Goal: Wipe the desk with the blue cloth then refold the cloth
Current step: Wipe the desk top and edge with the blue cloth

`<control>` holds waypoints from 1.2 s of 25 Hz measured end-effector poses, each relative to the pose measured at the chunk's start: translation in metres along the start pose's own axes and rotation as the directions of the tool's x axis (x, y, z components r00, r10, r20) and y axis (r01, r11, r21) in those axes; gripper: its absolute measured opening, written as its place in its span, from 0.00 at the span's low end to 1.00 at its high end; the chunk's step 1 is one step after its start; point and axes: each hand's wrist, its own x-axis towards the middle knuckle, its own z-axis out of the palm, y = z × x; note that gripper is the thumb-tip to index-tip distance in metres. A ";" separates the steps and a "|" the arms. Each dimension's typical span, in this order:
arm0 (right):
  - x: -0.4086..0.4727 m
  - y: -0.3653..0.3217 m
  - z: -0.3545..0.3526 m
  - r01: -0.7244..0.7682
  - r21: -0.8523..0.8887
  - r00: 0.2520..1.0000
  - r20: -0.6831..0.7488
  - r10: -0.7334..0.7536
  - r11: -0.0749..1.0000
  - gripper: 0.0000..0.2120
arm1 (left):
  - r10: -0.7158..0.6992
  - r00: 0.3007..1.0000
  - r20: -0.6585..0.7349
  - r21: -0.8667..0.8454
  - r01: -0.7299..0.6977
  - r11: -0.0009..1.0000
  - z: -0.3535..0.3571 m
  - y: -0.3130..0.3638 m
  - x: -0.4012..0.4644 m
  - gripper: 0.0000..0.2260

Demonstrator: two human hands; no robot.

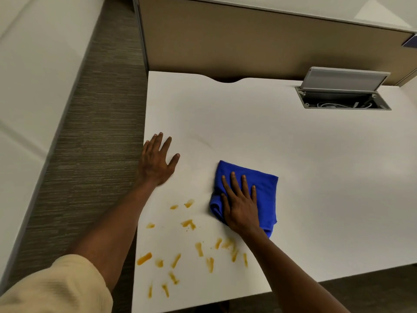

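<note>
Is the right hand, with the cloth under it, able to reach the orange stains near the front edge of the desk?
Probably yes. The right hand lies flat on the blue cloth, and the orange stains begin just beside it, toward the person. Nothing stands on the desk between them; the left hand rests farther back.

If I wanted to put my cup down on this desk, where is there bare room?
The wide white stretch of desk right of the blue cloth, up to the open cable box, is bare. So is the strip between the left hand and the back partition. The near left corner is crowded with orange smears.
</note>
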 end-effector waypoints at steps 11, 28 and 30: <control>0.009 0.034 -0.014 -0.022 -0.033 0.999 0.026 0.023 0.999 0.27 | 0.155 0.983 0.094 0.007 -0.156 0.988 -0.010 0.002 -0.004 0.34; 0.019 -0.016 0.002 0.036 -0.069 0.998 0.047 -0.033 0.997 0.31 | 0.186 0.979 0.087 0.067 -0.192 0.979 -0.008 0.001 -0.006 0.33; -0.005 -0.013 0.009 0.133 -0.053 0.989 0.073 -0.129 0.990 0.31 | 0.185 0.977 0.105 0.063 -0.192 0.979 -0.008 0.000 -0.005 0.33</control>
